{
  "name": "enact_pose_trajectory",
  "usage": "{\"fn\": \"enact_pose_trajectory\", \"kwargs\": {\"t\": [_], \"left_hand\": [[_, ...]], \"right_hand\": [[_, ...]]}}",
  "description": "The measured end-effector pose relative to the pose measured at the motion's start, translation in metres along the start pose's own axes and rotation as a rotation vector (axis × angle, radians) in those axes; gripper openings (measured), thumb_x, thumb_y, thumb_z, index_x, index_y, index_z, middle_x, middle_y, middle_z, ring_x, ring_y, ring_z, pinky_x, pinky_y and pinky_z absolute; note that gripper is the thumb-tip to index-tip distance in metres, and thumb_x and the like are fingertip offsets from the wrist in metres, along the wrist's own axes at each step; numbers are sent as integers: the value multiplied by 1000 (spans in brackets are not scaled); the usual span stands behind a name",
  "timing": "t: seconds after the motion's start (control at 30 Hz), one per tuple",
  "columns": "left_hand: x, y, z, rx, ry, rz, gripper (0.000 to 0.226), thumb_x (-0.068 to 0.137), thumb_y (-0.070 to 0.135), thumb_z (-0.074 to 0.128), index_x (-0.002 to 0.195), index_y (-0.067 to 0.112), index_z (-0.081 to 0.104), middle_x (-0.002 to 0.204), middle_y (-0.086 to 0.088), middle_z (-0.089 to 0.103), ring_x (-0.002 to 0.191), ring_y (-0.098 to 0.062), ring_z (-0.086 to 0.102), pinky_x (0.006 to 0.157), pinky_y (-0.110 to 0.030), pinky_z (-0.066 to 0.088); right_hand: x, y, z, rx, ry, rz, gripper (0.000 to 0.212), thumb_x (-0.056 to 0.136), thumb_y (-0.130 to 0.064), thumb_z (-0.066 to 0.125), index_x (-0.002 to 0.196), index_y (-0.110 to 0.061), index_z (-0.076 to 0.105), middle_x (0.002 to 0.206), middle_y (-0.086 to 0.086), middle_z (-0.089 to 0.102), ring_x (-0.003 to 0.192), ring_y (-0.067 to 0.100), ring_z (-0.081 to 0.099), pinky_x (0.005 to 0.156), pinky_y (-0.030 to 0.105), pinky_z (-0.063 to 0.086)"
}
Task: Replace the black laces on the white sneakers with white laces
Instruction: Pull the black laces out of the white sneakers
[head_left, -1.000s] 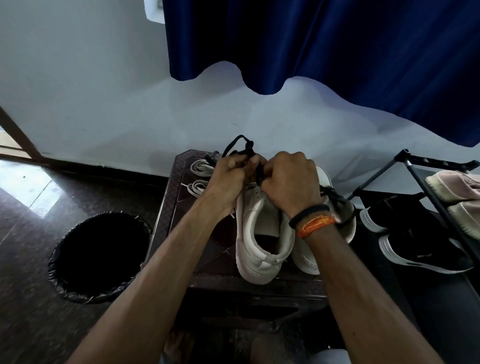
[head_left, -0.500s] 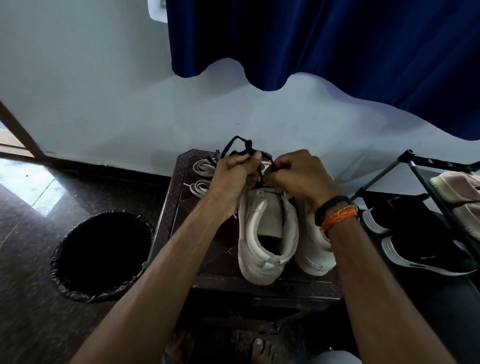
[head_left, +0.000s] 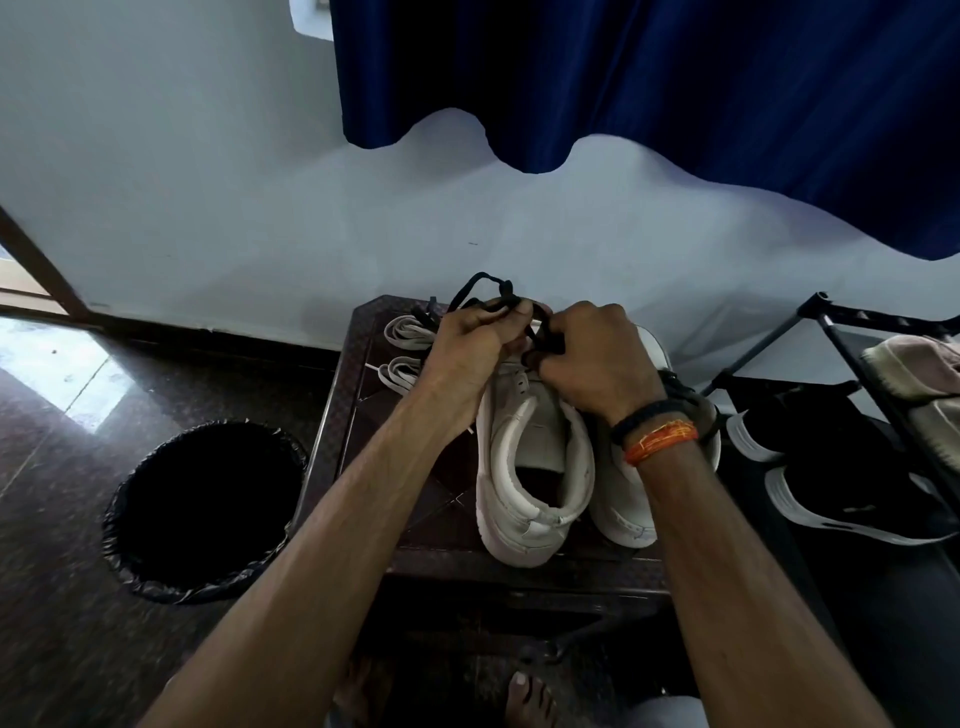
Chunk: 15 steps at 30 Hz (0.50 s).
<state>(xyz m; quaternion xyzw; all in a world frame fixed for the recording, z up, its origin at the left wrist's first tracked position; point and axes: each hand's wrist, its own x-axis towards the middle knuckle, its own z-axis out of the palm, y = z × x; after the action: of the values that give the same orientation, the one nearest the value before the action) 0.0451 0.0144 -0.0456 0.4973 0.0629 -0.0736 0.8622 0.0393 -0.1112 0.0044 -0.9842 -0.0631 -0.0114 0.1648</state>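
Two white sneakers stand side by side on a small dark table (head_left: 358, 395), heels toward me: the left sneaker (head_left: 530, 467) and the right sneaker (head_left: 623, 509), partly under my wrist. Over the left sneaker's front, my left hand (head_left: 467, 348) grips a bunch of black lace (head_left: 488, 291) that loops up above my fingers. My right hand (head_left: 592, 353) pinches the same black lace close to the shoe's eyelets. Two coiled white laces (head_left: 408, 330) lie on the table left of my hands. The shoe's toe and eyelets are hidden by my hands.
A round bin lined with a black bag (head_left: 202, 509) sits on the floor left of the table. A black shoe rack (head_left: 857, 353) with dark and pale shoes stands to the right. A blue curtain (head_left: 675, 104) hangs on the wall behind. My bare foot (head_left: 527, 696) shows below.
My right hand has shifted left and back over the left sneaker's eyelets, pinching the black lace. The left hand keeps its grip on the bunched lace, nearly still.
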Motion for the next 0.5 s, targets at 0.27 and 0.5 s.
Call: {"fn": "enact_pose_trajectory", "kwargs": {"t": [0.27,0.5], "left_hand": [[0,2,0,36,26,9,10,96,10,67,94,5,76,102,-14,73,101,-22,65,102,-40,53],[-3,14,-2,2,-5,69,17,96,13,65,104,5,78,74,-1,62,66,-8,48,65,-23,41]], "right_hand": [[-1,11,-7,16,249,-39,12,84,-20,69,88,-16,80,74,6,70,83,31,64,68,29,40],[-8,14,-19,764,-87,160,4,84,-11,80,88,-9,80,77,12,75,63,19,68,60,26,55]]}}
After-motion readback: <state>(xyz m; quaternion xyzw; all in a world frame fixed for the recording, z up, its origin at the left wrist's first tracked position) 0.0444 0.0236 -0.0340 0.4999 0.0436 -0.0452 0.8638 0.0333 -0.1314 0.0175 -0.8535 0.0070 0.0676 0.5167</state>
